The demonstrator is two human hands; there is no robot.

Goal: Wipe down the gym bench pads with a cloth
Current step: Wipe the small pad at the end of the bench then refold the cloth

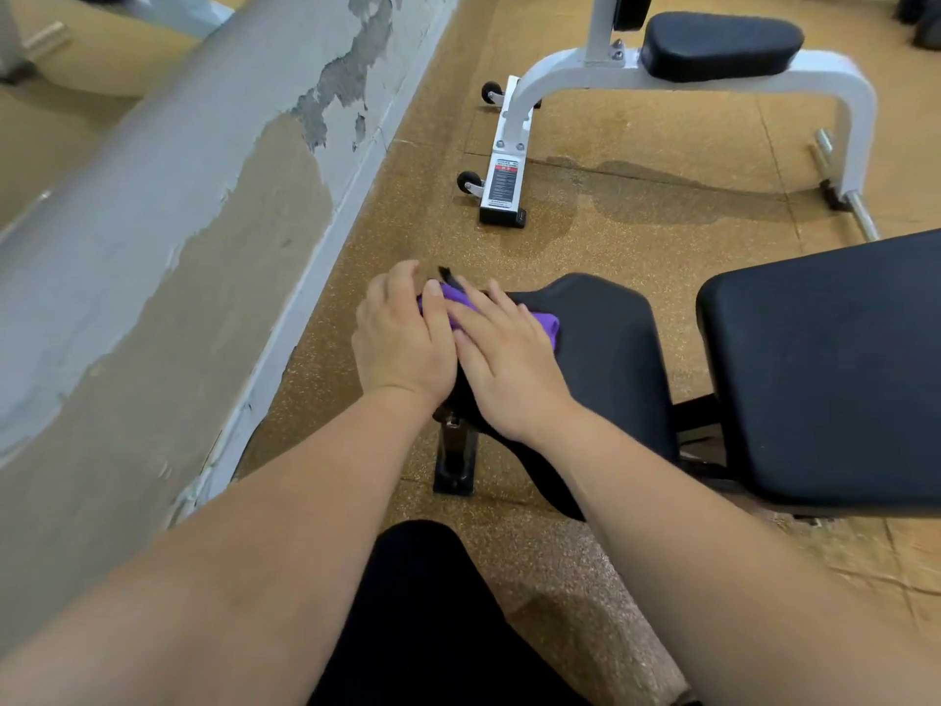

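Early going, by the look: purple cloth (461, 300) pressed flat under fingers (491, 298) of left hand (402, 338) and right hand (509, 364) at seat pad (606, 349) edge, back pad (825, 369) untouched.

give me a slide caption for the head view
Both hands, left and right, press a purple cloth onto the seat pad of a black bench.

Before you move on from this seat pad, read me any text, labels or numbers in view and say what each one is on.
Sticker on the white bench's floor foot: black panel with a red band and white print, too small and blurred to read.
Purple cloth, black seat pad, back pad, white bench's pad, wall: no text visible.
Nothing else readable.
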